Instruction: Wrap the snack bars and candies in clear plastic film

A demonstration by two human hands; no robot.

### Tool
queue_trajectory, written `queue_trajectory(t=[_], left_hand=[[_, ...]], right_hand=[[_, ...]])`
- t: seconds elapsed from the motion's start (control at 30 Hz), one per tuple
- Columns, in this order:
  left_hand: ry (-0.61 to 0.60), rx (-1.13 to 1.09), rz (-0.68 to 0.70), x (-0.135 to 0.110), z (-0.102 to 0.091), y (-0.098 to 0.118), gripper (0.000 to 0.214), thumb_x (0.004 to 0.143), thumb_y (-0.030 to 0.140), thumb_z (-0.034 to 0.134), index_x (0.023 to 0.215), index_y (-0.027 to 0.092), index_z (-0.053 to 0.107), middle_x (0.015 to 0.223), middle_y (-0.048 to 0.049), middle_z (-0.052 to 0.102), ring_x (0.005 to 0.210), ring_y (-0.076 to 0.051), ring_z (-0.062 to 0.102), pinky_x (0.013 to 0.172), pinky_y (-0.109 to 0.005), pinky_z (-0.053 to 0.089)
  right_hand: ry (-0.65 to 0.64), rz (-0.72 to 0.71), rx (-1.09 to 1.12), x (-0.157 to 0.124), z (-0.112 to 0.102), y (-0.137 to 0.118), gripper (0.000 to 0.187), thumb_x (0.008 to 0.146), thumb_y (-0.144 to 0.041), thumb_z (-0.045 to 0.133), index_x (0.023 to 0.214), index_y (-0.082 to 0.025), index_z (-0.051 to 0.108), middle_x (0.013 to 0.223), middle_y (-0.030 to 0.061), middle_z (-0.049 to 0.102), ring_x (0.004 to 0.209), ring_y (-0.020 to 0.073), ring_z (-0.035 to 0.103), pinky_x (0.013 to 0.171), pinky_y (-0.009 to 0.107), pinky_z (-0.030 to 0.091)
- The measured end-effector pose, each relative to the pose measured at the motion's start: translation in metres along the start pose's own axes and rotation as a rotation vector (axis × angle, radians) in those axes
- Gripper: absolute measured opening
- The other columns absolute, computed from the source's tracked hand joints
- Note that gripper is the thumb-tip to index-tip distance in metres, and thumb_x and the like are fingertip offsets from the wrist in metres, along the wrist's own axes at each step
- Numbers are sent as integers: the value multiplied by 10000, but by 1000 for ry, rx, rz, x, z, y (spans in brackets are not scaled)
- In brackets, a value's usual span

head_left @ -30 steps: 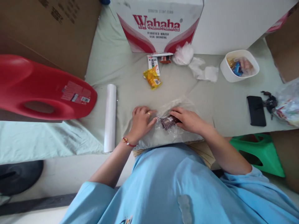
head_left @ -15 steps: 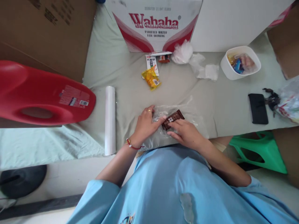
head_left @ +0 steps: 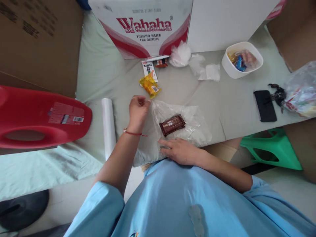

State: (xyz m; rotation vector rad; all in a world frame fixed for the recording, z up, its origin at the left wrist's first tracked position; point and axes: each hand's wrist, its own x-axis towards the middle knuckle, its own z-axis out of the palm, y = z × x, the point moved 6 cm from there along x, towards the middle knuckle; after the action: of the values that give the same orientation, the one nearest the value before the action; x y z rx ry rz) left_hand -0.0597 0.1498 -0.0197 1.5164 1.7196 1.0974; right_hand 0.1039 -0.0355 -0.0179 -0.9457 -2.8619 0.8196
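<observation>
A brown snack packet (head_left: 172, 124) lies on a sheet of clear plastic wrap (head_left: 195, 121) on the pale green cloth. My left hand (head_left: 137, 110) is raised with its fingers pinched together at the sheet's upper left corner. My right hand (head_left: 178, 150) rests flat on the near edge of the wrap, fingers stretched out toward the left, just below the packet. A white roll of wrap (head_left: 108, 125) lies to the left of my left arm.
A yellow snack pack (head_left: 149, 86) and a white packet (head_left: 148, 68) lie beyond my left hand. Behind them stands a Wahaha box (head_left: 143, 28). Further right are crumpled tissue (head_left: 181, 54), a white bowl of snacks (head_left: 242, 59) and a black phone (head_left: 265, 105). A red jug (head_left: 37, 115) lies at left.
My left hand has lifted from the packet and moved up and left to the wrap's corner. My right hand slid back to the near edge. The packet now lies uncovered on the spread sheet.
</observation>
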Motion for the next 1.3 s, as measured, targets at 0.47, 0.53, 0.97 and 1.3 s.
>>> queue_trajectory(t=[0.47,0.53,0.97,1.3], left_hand=[[107,269,-18,-137,-8,-5,222,978,310,561,1152,198,641,1165,-115,640,1085,-256,634,1003,-439,535],[105,406,9,-129,-5,-8,288,986,351,576,1203,173,644,1242,-161,630,1212,-317,582,1103,-514,471],[150,620,80,-116,-17,-10,239,999,313,530,1158,191,660,1196,-174,698,1233,-361,613,1070,-576,452],[-235,636,310,-137,5,-2,478,1077,290,406,1527,276,568,1562,-117,611,1589,-327,388,1299,-713,-45]], right_hand=[[152,-67,411,-5,-34,7,306,1033,-252,605,1317,-200,706,1570,143,557,1216,237,688,1014,372,565],[362,8,446,-18,-56,34,310,1036,-205,554,1307,-219,703,1468,102,647,1246,213,672,1041,353,547],[265,259,36,4,-61,83,602,930,-270,744,1508,-201,591,1458,150,616,1303,355,473,1097,523,439],[250,359,25,-3,-55,94,662,909,-379,787,1503,-169,586,1412,181,591,1267,378,446,1088,545,428]])
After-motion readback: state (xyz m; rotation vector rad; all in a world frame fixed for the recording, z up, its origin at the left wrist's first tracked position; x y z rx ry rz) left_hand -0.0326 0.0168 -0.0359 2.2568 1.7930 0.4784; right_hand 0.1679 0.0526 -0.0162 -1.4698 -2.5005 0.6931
